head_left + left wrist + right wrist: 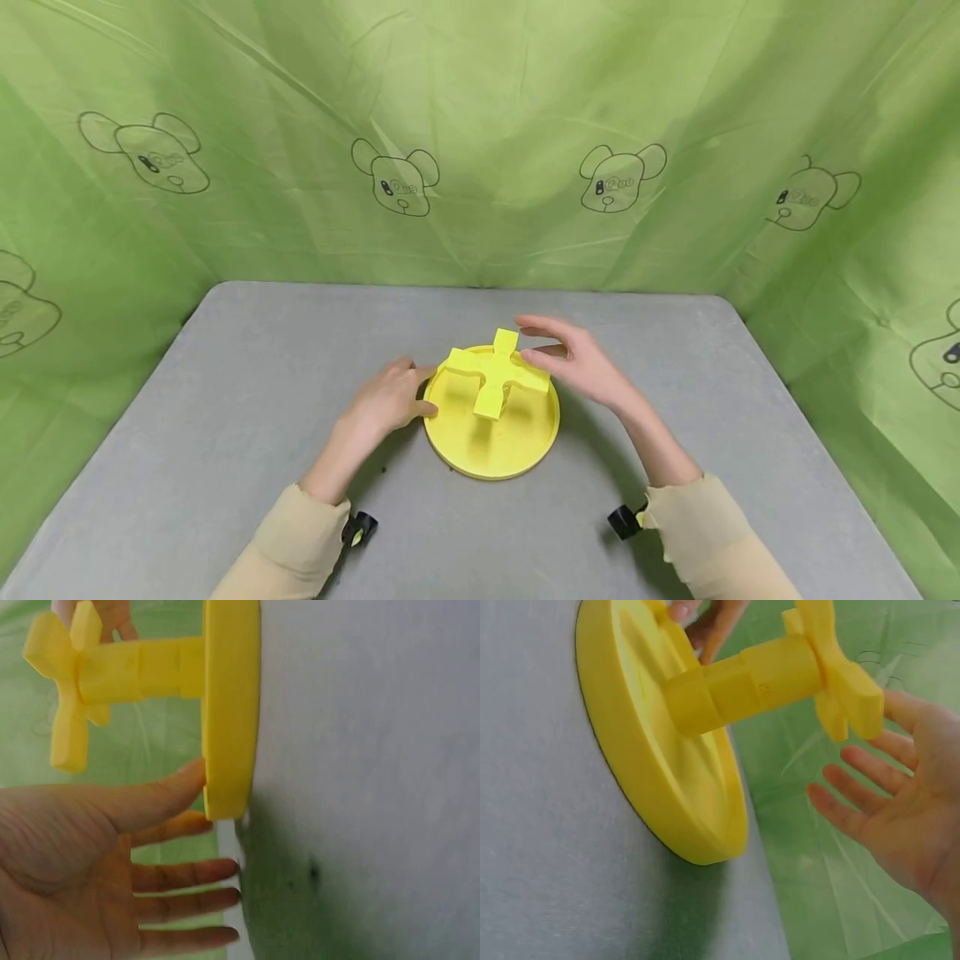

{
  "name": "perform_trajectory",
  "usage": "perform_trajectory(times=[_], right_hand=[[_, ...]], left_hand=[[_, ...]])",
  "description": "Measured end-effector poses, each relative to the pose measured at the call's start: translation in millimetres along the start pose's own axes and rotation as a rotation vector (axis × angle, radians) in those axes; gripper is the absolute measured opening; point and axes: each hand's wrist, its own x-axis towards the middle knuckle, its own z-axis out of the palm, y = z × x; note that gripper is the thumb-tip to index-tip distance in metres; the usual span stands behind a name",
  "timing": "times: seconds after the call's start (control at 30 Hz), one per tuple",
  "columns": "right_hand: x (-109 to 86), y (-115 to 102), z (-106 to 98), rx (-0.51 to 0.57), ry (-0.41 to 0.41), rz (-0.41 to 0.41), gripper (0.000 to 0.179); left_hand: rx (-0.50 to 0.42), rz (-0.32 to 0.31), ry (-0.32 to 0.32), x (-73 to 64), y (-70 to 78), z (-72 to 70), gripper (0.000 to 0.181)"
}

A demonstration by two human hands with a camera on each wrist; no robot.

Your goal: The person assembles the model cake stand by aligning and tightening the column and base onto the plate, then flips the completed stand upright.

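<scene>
A yellow round dish-like base (491,458) with a raised rim lies on the table. From its middle rises a stepped yellow post (739,690), topped by a cross-shaped piece (491,375) with flared arms. At the base's left edge, my left hand (386,400) rests its thumb and index finger on the rim; its other fingers stretch straight beside it. My right hand (577,358) is raised at the far right of the cross, fingers spread and loosely bent. Its thumb is close to one arm of the cross; contact is hard to tell.
The grey table (225,433) carries the base near its middle. Green cloth (480,125) with bear drawings hangs behind and at both sides. Black wrist devices (360,529) sit by the beige sleeves (708,529). Small dark specks dot the surface left of the base.
</scene>
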Motion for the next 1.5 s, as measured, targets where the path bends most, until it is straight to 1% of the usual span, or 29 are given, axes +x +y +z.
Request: perform_trajectory(times=[0.07,0.23,0.33,0.47,0.57,0.77,1.0,1.2,1.27,1.37,1.43,1.5], right_hand=[[6.7,2.7,0.7,0.014,-0.051,-0.009,0.052],[20.0,10.1,1.9,0.003,-0.131,-0.055,0.05],[24.0,12.2,1.4,0.011,-0.16,-0.049,0.046],[26.7,15.6,-0.7,0.047,-0.17,-0.016,0.043],[28.0,17.7,-2.7,0.057,-0.168,-0.007,0.042],[25.6,17.6,-8.8,0.044,-0.16,0.014,0.041],[14.9,20.1,-20.0,0.029,-0.148,0.024,0.037],[4.4,21.5,-29.7,0.013,-0.183,0.04,0.03],[1.7,19.2,-33.0,-0.003,-0.199,0.049,0.028],[0.7,13.4,-38.4,-0.065,-0.214,0.041,0.027],[4.1,8.9,-41.1,-0.108,-0.21,0.017,0.03],[11.6,4.5,-41.2,-0.141,-0.197,-0.013,0.034]], left_hand=[[0.007,0.044,-0.02,10.2,-4.2,-1.4,0.068],[-0.02,0.161,-0.092,33.5,-19.5,-7.8,0.072],[-0.059,0.204,-0.134,43.2,-27.6,-11.6,0.073],[-0.091,0.239,-0.167,50.9,-34.7,-14.0,0.073],[-0.096,0.25,-0.179,53.7,-37.5,-15.2,0.073],[-0.081,0.283,-0.182,56.8,-40.1,-16.3,0.074],[-0.066,0.304,-0.201,57.8,-40.9,-13.2,0.075],[-0.071,0.304,-0.208,56.2,-41.8,-11.4,0.076],[-0.076,0.308,-0.208,55.0,-41.9,-11.9,0.076],[-0.083,0.324,-0.206,54.3,-42.2,-12.4,0.076],[-0.091,0.331,-0.207,53.7,-42.3,-13.1,0.076],[-0.094,0.333,-0.204,53.7,-43.2,-13.6,0.076]])
